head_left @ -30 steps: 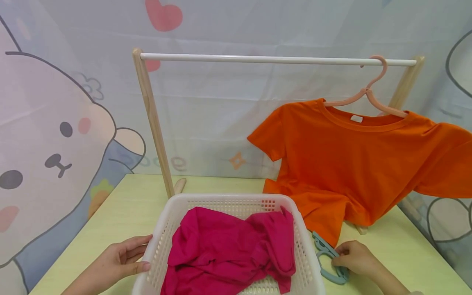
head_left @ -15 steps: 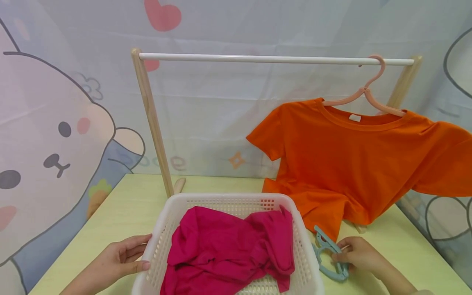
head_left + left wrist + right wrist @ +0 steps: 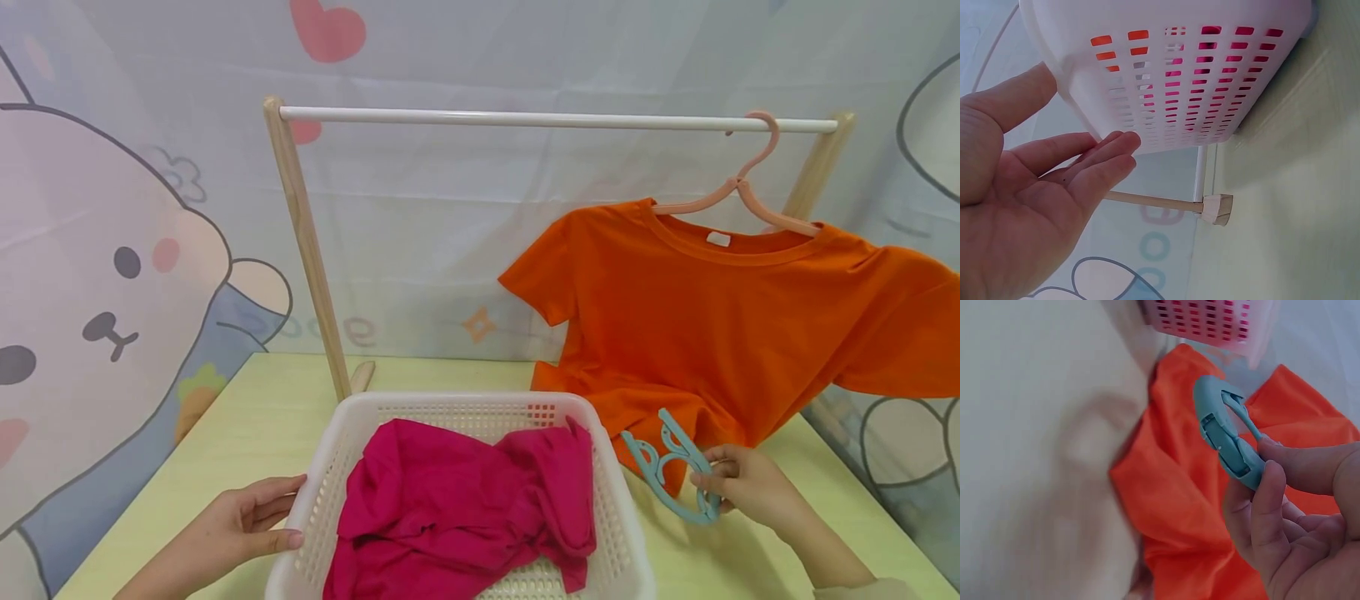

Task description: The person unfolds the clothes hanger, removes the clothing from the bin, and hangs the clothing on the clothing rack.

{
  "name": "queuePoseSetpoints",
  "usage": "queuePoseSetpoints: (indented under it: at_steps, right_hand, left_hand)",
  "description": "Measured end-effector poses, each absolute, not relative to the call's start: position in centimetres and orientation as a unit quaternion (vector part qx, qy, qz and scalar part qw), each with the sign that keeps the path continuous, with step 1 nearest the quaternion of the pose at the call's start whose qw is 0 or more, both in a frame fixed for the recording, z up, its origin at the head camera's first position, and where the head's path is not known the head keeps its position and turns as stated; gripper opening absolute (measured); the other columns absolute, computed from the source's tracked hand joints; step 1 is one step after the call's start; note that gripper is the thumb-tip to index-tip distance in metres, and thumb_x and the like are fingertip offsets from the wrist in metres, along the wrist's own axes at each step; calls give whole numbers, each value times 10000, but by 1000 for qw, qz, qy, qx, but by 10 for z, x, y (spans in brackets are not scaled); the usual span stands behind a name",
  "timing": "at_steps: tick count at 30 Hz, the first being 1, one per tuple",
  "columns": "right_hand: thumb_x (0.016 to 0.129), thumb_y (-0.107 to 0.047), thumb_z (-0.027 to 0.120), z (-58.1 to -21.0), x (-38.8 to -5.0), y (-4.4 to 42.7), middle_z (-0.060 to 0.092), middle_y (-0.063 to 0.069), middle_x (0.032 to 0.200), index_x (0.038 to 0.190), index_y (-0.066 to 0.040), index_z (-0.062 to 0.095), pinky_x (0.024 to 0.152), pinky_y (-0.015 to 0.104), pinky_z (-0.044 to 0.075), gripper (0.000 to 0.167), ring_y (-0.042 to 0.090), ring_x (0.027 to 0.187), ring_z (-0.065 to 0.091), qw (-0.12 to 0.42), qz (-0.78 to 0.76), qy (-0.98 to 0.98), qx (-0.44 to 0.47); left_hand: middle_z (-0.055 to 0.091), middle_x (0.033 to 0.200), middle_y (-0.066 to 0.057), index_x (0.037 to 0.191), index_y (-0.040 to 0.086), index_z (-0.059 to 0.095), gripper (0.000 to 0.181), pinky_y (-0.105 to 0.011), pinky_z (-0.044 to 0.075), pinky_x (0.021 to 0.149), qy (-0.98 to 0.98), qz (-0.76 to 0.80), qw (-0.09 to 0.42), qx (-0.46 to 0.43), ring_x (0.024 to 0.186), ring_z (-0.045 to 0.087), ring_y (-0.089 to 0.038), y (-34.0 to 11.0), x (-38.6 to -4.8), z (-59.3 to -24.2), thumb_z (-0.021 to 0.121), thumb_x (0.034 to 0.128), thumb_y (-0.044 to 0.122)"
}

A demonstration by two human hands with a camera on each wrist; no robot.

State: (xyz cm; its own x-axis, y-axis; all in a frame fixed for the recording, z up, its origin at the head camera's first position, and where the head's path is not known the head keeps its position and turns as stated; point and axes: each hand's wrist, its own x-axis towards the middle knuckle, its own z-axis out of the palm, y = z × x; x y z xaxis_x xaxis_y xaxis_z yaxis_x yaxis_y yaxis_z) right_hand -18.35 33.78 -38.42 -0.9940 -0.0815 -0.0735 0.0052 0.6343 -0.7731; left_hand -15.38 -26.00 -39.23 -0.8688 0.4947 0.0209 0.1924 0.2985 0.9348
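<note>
- The right hand [image 3: 753, 490] pinches a blue folding hanger [image 3: 686, 442] between thumb and fingers, above the table [image 3: 225, 442], right of the white basket [image 3: 472, 401].
- The left hand [image 3: 228, 529] touches the basket's left side with relaxed fingers, not wrapped around it.
- A crumpled magenta garment [image 3: 465, 508] fills much of the basket.
- Behind the blue hanger, an orange T-shirt [image 3: 697, 325] hangs from a pink hanger [image 3: 780, 220] on the rack's white rod [image 3: 487, 118]; its lower folds lie on the table, close to the basket.
- In the head view the basket's near end and the shirt's sleeve at the right edge are cut off; the shirt hides part of the right wooden post [image 3: 813, 179].
- The right wrist view alone shows the blue hanger's jointed end close up.
- The left wrist view shows magenta and orange through the basket's slots.
</note>
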Motion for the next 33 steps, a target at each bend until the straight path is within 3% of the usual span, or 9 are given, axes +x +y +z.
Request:
queuePoseSetpoints:
  at_steps: [6, 9, 13, 16, 20, 22, 28, 33]
  right_hand:
    - [926, -153, 655, -362, -184, 333, 671, 68, 830, 1182, 179, 474, 605, 287, 563, 456, 140, 668, 628, 18, -424, 905, -28]
    - [916, -152, 669, -350, -184, 327, 677, 87, 842, 1167, 163, 488, 607, 301, 571, 441, 140, 659, 634, -3, -429, 903, -32]
    - [904, -174, 688, -335, -182, 317, 675, 98, 842, 1153, 133, 505, 611, 313, 576, 436, 152, 648, 644, -30, -436, 898, -42]
    - [902, -196, 694, -324, -181, 309, 670, 96, 844, 1160, 118, 507, 599, 299, 569, 447, 164, 639, 643, -42, -432, 900, -49]
    - [902, -202, 694, -312, -179, 297, 662, 88, 850, 1165, 97, 505, 605, 289, 568, 441, 164, 643, 644, -41, -441, 895, -56]
    - [902, -193, 694, -308, -178, 290, 657, 86, 847, 1158, 92, 503, 619, 289, 574, 428, 162, 650, 648, -39, -458, 886, -60]
    - [887, -174, 710, -298, -176, 268, 655, 109, 831, 1121, 90, 522, 625, 313, 584, 400, 169, 648, 652, -50, -479, 872, -86]
    - [876, -186, 722, -292, -174, 250, 659, 121, 839, 1111, 79, 538, 626, 321, 585, 399, 169, 670, 654, -59, -486, 866, -101]
  left_hand:
    - [389, 1355, -428, 1369, -230, 294, 675, -231, 543, 840, 801, 543, 139, 212, 1066, 506, 172, -259, -155, -390, 664, 906, 92]
    - [426, 1354, -392, 1362, -193, 366, 659, -173, 506, 876, 823, 512, 118, 215, 1098, 472, 178, -258, -155, -386, 694, 886, 122]
    - [500, 1332, -322, 1343, -134, 451, 661, -125, 463, 911, 871, 439, 59, 210, 1216, 559, -149, -255, -156, -377, 744, 845, 186]
    - [517, 1327, -303, 1343, -125, 458, 688, -261, 493, 952, 894, 400, 26, 201, 1223, 506, -428, -249, -157, -365, 763, 826, 212]
    - [527, 1335, -277, 1349, -117, 457, 699, -330, 474, 978, 898, 388, -2, 209, 1233, 502, -423, -239, -161, -347, 769, 822, 218]
    - [538, 1333, -258, 1353, -111, 459, 699, -301, 468, 981, 895, 389, -14, 219, 1237, 505, -403, -233, -164, -338, 769, 823, 224]
    - [566, 1324, -191, 1409, -56, 428, 704, -433, 424, 1006, 879, 420, -25, 225, 1236, 519, -402, -207, -167, -317, 745, 852, 236]
    - [564, 1332, -149, 1475, 45, 374, 731, -410, 445, 1008, 855, 468, -14, 225, 1259, 504, -391, -179, -167, -301, 731, 866, 235]
